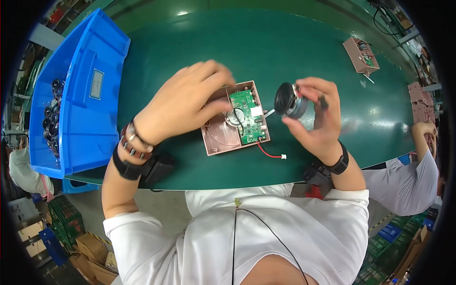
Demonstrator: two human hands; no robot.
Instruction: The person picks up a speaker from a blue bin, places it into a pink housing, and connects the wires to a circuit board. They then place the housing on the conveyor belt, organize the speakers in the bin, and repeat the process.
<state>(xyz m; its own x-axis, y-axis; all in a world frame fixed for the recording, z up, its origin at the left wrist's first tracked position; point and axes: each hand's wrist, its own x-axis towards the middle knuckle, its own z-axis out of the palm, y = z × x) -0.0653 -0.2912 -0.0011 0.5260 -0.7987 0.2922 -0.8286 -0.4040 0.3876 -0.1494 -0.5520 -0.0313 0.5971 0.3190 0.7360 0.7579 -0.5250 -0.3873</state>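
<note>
A pink plastic housing (221, 144) lies open on the green table in front of me. Inside it sits a green circuit board (249, 132), with a round silver part (234, 117) and a black wire beside it. A red wire ending in a white plug (283, 156) runs out over the near edge. My left hand (185, 100) is over the housing's left side, thumb and fingers apart, slightly blurred, with nothing visible in it. To the right of the housing, my right hand (319, 114) grips a small round black speaker (286, 98) by its rim, held above the table with its cone facing left.
A blue bin (102, 111) with several speakers (52, 118) stands tilted at the left. Another open pink housing (356, 54) lies at the far right. Beyond it, more pink housings (420, 102) are stacked near another person's hand (422, 128).
</note>
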